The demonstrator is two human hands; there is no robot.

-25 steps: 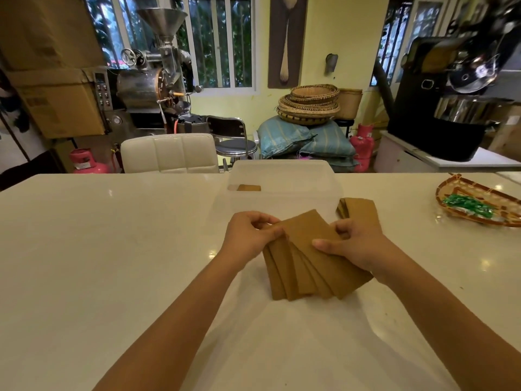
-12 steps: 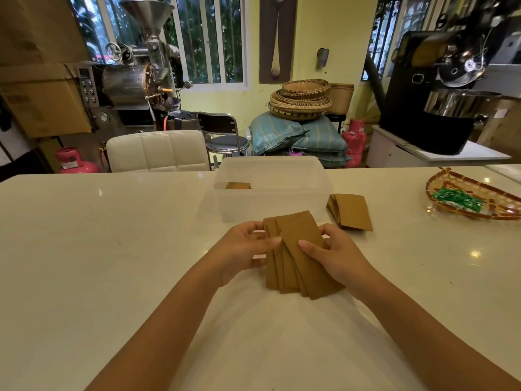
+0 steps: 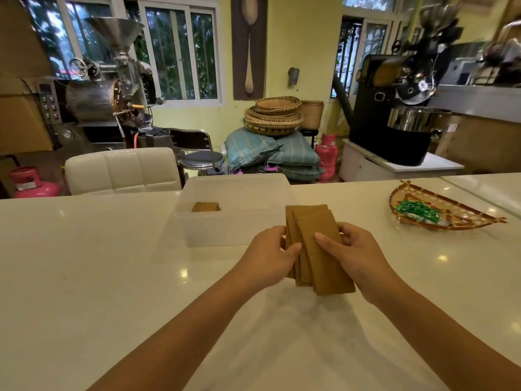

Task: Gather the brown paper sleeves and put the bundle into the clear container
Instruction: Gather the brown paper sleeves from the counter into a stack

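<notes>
While both hands' fingers clasp the brown paper sleeves, the clear container sits just beyond on the white surface.

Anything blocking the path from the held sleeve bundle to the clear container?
Nothing visible. The left hand and right hand hold the sleeve bundle just in front of the clear container, which has no lid on. Only a small stack of sleeves sits at its far left.
</notes>
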